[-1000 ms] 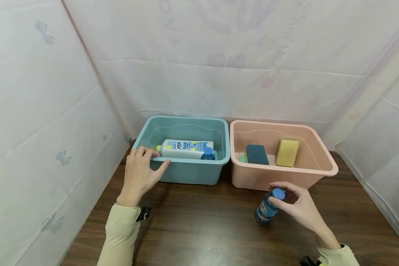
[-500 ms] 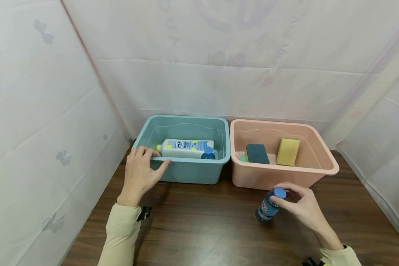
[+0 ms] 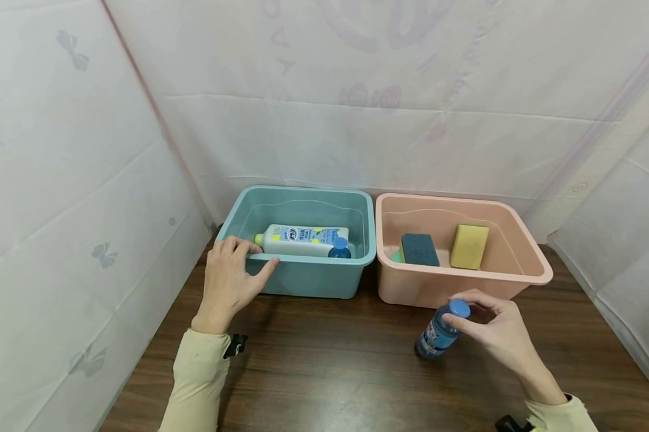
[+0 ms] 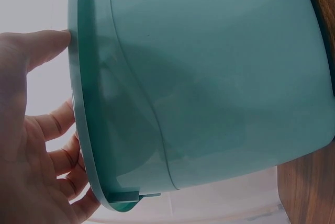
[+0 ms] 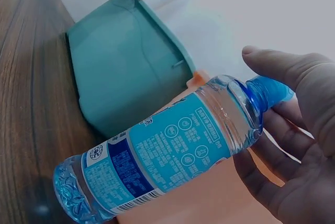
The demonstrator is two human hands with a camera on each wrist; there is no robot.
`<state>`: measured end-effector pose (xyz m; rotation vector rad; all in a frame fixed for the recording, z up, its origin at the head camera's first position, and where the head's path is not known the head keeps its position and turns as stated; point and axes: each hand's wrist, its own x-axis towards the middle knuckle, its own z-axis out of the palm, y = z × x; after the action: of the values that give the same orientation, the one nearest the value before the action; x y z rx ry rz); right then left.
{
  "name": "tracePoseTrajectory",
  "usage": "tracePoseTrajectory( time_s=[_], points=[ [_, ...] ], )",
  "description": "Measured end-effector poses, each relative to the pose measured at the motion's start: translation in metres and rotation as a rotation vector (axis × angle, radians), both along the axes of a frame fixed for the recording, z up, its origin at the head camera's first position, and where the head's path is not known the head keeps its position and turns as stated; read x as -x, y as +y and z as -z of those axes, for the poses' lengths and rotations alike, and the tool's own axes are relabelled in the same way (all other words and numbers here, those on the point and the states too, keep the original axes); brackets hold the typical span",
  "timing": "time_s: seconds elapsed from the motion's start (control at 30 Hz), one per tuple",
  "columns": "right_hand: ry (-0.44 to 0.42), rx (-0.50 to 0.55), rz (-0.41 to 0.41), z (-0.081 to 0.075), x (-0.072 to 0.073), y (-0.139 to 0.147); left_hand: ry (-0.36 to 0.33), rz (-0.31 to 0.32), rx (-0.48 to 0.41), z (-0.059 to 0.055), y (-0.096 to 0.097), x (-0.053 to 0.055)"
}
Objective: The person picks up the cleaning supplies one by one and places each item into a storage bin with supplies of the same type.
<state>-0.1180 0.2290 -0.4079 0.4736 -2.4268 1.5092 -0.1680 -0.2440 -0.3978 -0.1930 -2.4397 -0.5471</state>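
My left hand (image 3: 228,288) holds the near rim of a blue-green plastic bin (image 3: 308,279), fingers reaching over the inside and thumb at the rim's outer edge. In that bin lie a white bottle (image 3: 286,240) with a yellow-green cap and a small blue-capped bottle (image 3: 340,248). My right hand (image 3: 502,333) has its fingers curled round the neck of a blue-capped bottle (image 3: 437,336), in front of the pink bin (image 3: 437,288). The right wrist view shows this bottle's label (image 5: 157,148) and some fingers behind its shoulder, with the thumb apart from the neck.
The pink bin stands right beside the blue-green one. Inside it are a dark green scouring sponge (image 3: 419,249), a yellow sponge (image 3: 469,246) and a partly hidden light green item (image 3: 396,257). Patterned white sheeting (image 3: 324,144) closes the brown wooden table (image 3: 329,372) at back and sides.
My right hand has shifted slightly up and to the right, and the bottle's cap has moved with it. The left hand stays on the bin's rim.
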Motion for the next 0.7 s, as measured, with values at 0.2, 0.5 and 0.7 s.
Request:
tracePoseTrajectory(
  time_s=[0.2, 0.5, 0.7],
  points=[
    [0.011, 0.004, -0.001, -0.015, -0.001, -0.004, -0.009, 0.0, -0.003, 0.0, 0.0, 0.0],
    [-0.009, 0.027, 0.026, -0.028, -0.001, -0.008, -0.012, 0.001, -0.005, 0.0, 0.0, 0.0],
    [0.012, 0.044, 0.036, -0.033, -0.001, -0.009, -0.025, -0.003, -0.011, 0.0, 0.0, -0.001]
  ],
)
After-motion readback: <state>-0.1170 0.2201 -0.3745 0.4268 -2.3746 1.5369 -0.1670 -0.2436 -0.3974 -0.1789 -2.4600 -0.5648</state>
